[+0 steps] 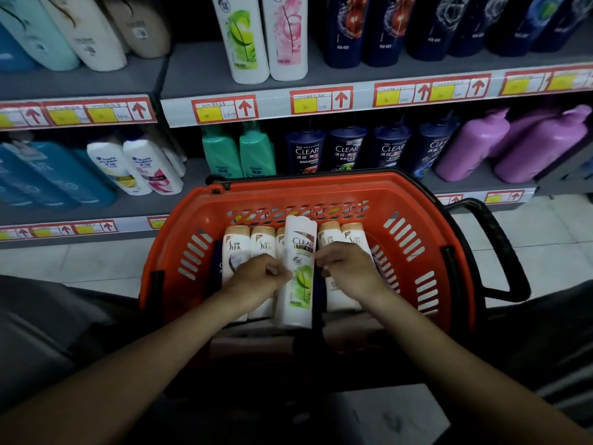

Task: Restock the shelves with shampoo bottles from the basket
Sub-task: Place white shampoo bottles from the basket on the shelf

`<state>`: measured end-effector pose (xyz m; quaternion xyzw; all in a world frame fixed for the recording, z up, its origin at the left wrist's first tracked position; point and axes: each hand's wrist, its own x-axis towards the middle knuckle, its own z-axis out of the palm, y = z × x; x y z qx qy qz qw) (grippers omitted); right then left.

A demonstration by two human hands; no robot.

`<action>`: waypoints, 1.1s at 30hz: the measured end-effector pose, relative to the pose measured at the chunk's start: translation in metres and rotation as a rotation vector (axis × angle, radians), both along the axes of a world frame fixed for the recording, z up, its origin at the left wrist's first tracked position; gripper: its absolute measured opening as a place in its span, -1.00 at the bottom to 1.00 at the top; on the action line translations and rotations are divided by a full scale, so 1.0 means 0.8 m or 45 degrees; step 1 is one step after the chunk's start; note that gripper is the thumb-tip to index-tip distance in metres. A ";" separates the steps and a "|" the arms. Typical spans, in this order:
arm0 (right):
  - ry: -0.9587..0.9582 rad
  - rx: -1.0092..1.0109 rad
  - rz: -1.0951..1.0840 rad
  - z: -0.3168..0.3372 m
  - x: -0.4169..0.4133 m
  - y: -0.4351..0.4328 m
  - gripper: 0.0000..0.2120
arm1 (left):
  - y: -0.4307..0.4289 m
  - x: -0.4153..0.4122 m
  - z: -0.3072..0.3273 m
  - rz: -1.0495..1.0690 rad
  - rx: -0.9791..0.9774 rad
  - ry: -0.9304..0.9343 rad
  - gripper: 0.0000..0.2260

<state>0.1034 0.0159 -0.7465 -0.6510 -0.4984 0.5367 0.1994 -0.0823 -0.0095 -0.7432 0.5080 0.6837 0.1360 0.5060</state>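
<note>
The shelves (321, 69) fill the top of the view in 2 tiers. The upper tier holds a white bottle with a green lime label (241, 40) beside a pink one, with bare shelf to their left. The lower tier is packed with dark CLEAR bottles (305, 152), green ones and purple ones.

The red basket (414, 252) sits below the shelves, its far rim near the lower tier's edge. Along its floor lies a row of white SLEK bottles (236, 248) with tan caps pointing at the far rim, at least 5 of them.

On top of that row, at the middle of the basket, lies the white CLEAR bottle (298, 271) with a lime label. The left hand (256, 279) presses against its left edge with fingers curled, and the right hand (345, 268) curls on its right edge. Whether either hand really clamps it I cannot tell.

Risks, by my reading:
1. The bottle is smooth and held only by its narrow sides, so it could slip and drop back on the row.
2. Lifting it may roll the SLEK bottles underneath.
3. It matches the lime bottle on the upper tier, so it could easily be misplaced among the dark CLEAR bottles below.
</note>
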 end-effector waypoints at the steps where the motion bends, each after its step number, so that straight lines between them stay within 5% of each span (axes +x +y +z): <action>1: -0.064 -0.023 -0.032 -0.004 0.012 0.004 -0.68 | -0.003 -0.001 -0.002 0.002 -0.049 -0.022 -0.84; 5: -0.292 -0.180 0.426 -0.024 0.018 -0.018 -0.68 | -0.022 0.022 -0.018 -0.189 -0.179 0.149 -0.61; 7: -0.288 -0.126 0.405 -0.030 0.007 -0.029 -0.63 | -0.026 0.039 -0.026 -0.141 -0.113 0.141 -0.61; 12: 0.351 -0.397 -0.002 -0.027 0.013 -0.026 -0.70 | -0.015 0.021 -0.013 0.024 -0.358 -0.361 -0.80; 17: 0.476 -0.325 0.022 0.006 -0.005 -0.034 -0.59 | -0.027 -0.008 0.012 0.044 -0.416 -0.561 -0.63; 24: 0.509 0.374 0.047 0.114 -0.069 0.008 -0.50 | 0.023 -0.054 0.108 -0.033 0.257 -0.556 -0.58; 30: 0.588 0.640 0.236 0.207 -0.136 0.090 -0.56 | 0.106 -0.114 0.173 0.120 0.805 -0.554 -0.45; 33: 0.364 0.816 0.301 0.232 -0.151 0.129 -0.67 | 0.151 -0.143 0.189 0.181 0.992 -0.497 -0.47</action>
